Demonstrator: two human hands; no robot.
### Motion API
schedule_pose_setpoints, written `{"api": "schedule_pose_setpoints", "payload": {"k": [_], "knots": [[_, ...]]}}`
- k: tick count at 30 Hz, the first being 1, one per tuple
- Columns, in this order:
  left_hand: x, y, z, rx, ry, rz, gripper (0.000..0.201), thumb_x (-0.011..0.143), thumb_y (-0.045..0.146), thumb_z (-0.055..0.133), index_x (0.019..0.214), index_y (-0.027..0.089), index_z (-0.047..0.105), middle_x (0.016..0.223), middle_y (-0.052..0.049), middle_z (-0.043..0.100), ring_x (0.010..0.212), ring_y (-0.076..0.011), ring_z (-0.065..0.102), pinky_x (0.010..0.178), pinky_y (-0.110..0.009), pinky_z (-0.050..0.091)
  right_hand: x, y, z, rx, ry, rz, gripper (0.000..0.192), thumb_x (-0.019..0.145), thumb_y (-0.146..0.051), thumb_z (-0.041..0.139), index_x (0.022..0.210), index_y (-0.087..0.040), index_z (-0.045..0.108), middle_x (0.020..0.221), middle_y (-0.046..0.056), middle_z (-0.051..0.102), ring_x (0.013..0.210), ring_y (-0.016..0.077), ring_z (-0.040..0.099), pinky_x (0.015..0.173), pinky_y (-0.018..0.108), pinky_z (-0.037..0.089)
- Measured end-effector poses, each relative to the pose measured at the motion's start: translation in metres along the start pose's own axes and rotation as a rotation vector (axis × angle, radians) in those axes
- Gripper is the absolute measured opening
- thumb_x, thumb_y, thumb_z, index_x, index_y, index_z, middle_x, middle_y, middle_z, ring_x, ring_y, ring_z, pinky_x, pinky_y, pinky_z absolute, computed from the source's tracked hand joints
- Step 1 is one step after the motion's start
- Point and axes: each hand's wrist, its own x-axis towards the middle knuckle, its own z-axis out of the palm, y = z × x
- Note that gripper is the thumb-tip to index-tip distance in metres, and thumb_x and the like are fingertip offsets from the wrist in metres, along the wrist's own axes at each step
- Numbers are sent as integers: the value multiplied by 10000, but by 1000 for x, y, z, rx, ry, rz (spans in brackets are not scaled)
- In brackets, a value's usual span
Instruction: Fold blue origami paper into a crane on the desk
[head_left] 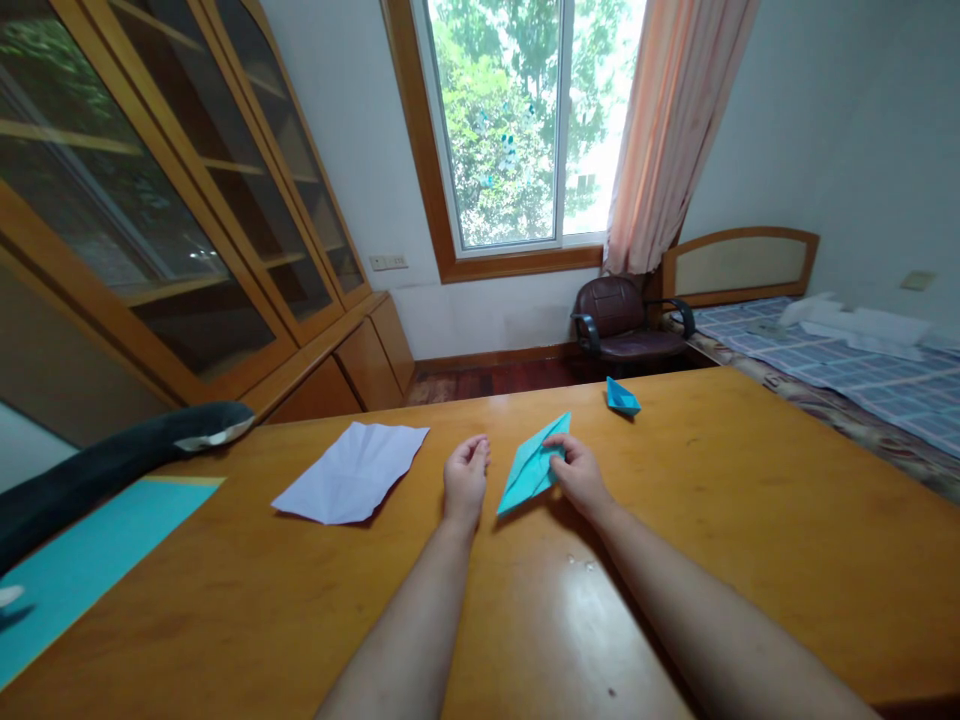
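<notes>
The right hand [579, 473] pinches the right edge of a folded teal paper [531, 465], thumb and fingers closed on it, so the long pointed shape stands tilted off the wooden table [750, 520] near the middle, its lower tip touching the surface. The left hand [466, 478] rests just left of the paper, fingers loosely curled and holding nothing, apart from the sheet. Left of that hand lies a creased white paper sheet [352, 472], flat on the table. Farther away, to the right, sits a small blue folded paper boat [622, 397]. At the near left a teal sheet [82, 560] is cut off by the frame edge, with a dark padded object [112, 460] above it, hard to identify. No writing is legible anywhere.
</notes>
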Motion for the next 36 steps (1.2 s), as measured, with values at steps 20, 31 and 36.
{"api": "schedule_pose_setpoints", "payload": {"k": [20, 31, 36], "knots": [[-17, 1, 14, -350, -310, -120, 471, 550, 270, 840, 946, 139, 620, 866, -62, 734, 784, -184, 689, 765, -303, 526, -8, -1, 17, 338, -218, 215, 474, 615, -428, 770, 992, -169, 646, 719, -6, 630, 573, 115, 536, 513, 224, 419], [-17, -3, 15, -213, -307, -42, 448, 619, 303, 786, 1001, 134, 623, 919, -81, 702, 845, -184, 661, 767, -288, 511, -10, -1, 18, 98, -191, 55, 347, 708, -505, 661, 707, -158, 672, 637, 20, 647, 552, 144, 531, 531, 259, 432], [-19, -1, 13, 1, -90, 232, 593, 651, 221, 735, 1211, 191, 542, 988, -57, 604, 918, -149, 597, 807, -253, 487, -8, -4, 8, -259, -24, -216, 244, 830, -320, 500, 822, -189, 705, 723, 35, 680, 656, 185, 587, 641, 291, 466]]}}
